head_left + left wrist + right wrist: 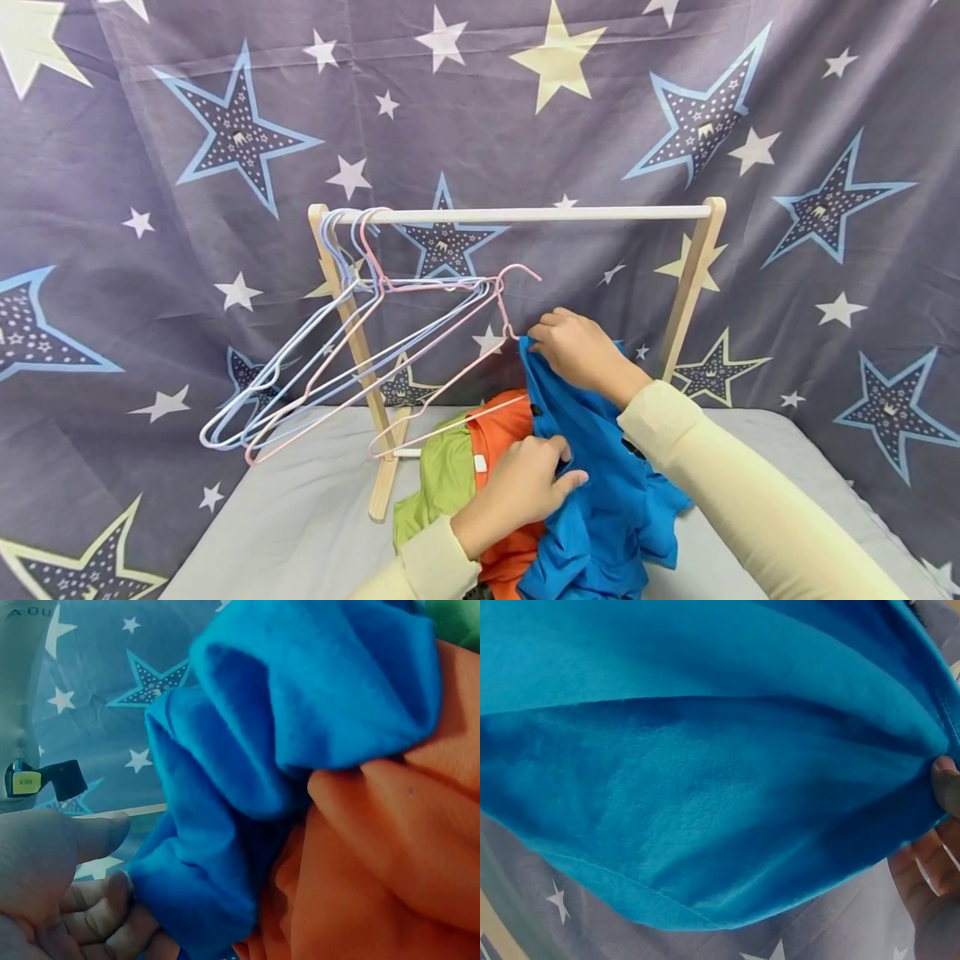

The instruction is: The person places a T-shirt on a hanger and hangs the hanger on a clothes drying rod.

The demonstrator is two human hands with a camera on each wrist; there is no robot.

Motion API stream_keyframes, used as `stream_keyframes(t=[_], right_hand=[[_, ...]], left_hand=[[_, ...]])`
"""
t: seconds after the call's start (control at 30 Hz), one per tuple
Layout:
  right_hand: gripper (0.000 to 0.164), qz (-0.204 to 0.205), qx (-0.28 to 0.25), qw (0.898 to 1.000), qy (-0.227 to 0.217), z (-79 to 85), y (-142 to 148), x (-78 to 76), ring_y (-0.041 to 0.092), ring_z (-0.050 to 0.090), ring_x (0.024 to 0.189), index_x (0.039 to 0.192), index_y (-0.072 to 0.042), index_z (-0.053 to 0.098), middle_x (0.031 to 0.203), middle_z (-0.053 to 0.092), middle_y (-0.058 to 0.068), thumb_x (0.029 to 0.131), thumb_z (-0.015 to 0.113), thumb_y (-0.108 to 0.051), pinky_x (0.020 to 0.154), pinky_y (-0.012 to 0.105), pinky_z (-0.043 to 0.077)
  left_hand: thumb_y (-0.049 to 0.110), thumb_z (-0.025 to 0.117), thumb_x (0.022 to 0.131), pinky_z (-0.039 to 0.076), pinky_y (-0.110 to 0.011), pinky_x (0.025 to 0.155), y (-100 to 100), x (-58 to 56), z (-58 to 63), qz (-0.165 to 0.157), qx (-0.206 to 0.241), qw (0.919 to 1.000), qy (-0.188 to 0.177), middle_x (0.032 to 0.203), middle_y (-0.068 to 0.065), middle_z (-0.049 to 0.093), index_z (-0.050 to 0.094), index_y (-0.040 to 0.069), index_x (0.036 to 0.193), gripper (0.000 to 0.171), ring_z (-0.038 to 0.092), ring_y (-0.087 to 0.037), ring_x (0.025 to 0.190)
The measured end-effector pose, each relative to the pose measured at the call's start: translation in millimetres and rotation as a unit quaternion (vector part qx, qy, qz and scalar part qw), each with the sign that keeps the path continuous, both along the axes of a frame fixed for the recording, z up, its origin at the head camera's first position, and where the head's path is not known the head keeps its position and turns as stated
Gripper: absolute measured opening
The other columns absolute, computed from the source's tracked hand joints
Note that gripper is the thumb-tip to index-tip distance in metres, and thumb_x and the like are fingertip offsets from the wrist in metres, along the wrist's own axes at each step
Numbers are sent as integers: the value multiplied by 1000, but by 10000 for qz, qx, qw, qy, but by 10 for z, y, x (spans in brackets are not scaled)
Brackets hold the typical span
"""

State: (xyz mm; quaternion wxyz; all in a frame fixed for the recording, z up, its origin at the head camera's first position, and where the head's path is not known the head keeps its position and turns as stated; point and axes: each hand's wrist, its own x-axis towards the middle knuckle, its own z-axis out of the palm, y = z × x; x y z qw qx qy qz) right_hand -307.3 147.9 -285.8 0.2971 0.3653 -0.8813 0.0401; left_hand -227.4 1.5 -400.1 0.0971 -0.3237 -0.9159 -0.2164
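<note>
A blue garment (600, 467) hangs bunched from my right hand (577, 346), which pinches its upper edge. The right wrist view shows thumb and fingers gripping the blue cloth (705, 802). A pink hanger (442, 392) stands tilted at the garment's left edge; its right part is hidden by the blue cloth. Its hook lies below the rail. My left hand (517, 487) is lower, its thumb held apart from the fingers. In the left wrist view the left fingertips (116, 892) touch a blue fold, and the thumb is off the cloth.
Several blue and pink hangers (300, 375) hang at the left end of the white rail (540, 214) on a wooden rack (693, 287). Orange (498, 425) and green (442, 475) garments lie beneath my hands on the grey surface (277, 517). A star-patterned cloth (480, 108) hangs behind.
</note>
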Motion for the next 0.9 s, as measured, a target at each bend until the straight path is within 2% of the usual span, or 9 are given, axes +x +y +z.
stream_keyframes(t=[0.1, 0.23, 0.3, 0.37, 0.5, 0.63, 0.77, 0.9], right_hand=[[16, -62, -54, 10000, -1, 5, 18, -17, 25, 65, 86, 107, -3, 77, 97, 73, 11, 94, 75, -13, 82, 38, 60], [15, -123, -104, 9999, -26, 15, 34, -40, 26, 65, 88, 106, -3, 76, 97, 72, 11, 95, 73, -13, 82, 39, 59], [16, -156, -123, 9998, -86, 24, 39, -38, 26, 66, 89, 107, -3, 76, 97, 72, 11, 96, 73, -14, 83, 40, 59], [17, -191, -165, 9995, -175, 34, 43, -32, 27, 66, 90, 108, -3, 76, 98, 72, 12, 96, 72, -14, 83, 40, 60], [20, -285, -269, 9987, -336, 48, 58, -16, 27, 68, 92, 111, -2, 76, 100, 73, 12, 96, 72, -15, 85, 41, 60], [21, -382, -309, 9980, -404, 53, 82, -19, 28, 68, 94, 111, -1, 76, 102, 73, 13, 96, 73, -15, 87, 42, 59], [22, -490, -324, 9972, -454, 61, 103, -19, 29, 67, 96, 113, -1, 75, 104, 73, 13, 97, 72, -16, 88, 43, 58], [23, -544, -390, 9967, -455, 67, 125, -13, 30, 67, 97, 114, -1, 74, 106, 73, 14, 97, 72, -15, 89, 44, 58]], left_hand=[[35, 73, 96, 47, -23, 55, -14, 5, -8, 19, 112, 9999, 0, 69, 6, 54, 63, 15, 84, 25, 55, -7, 61], [22, 74, 95, 45, -21, 59, -40, -6, -43, -16, 421, 9987, 292, 75, 6, 51, 61, 16, 78, 22, 52, -6, 66], [17, 74, 92, 45, -21, 61, -59, -17, -55, -12, 717, 9970, 281, 77, 6, 51, 61, 16, 77, 20, 51, -6, 68], [15, 74, 91, 43, -20, 57, -83, -32, -60, -7, 1064, 9943, 46, 73, 6, 50, 59, 16, 75, 22, 49, -5, 64], [13, 72, 89, 39, -22, 51, -158, -56, -35, 60, 1666, 9834, -710, 62, 7, 48, 57, 16, 75, 21, 48, -5, 56], [8, 69, 88, 46, -24, 61, -255, -58, 14, 25, 1941, 9735, -1205, 75, 5, 55, 62, 13, 91, 8, 51, -7, 66], [6, 64, 88, 44, -27, 66, -355, -52, 67, 18, 1877, 9730, -1341, 85, 3, 55, 64, 9, 108, 20, 49, -11, 67], [6, 55, 91, 46, -28, 68, -466, -64, 104, 155, 1913, 9749, -1127, 83, 3, 61, 69, 9, 105, 20, 54, -11, 72]])
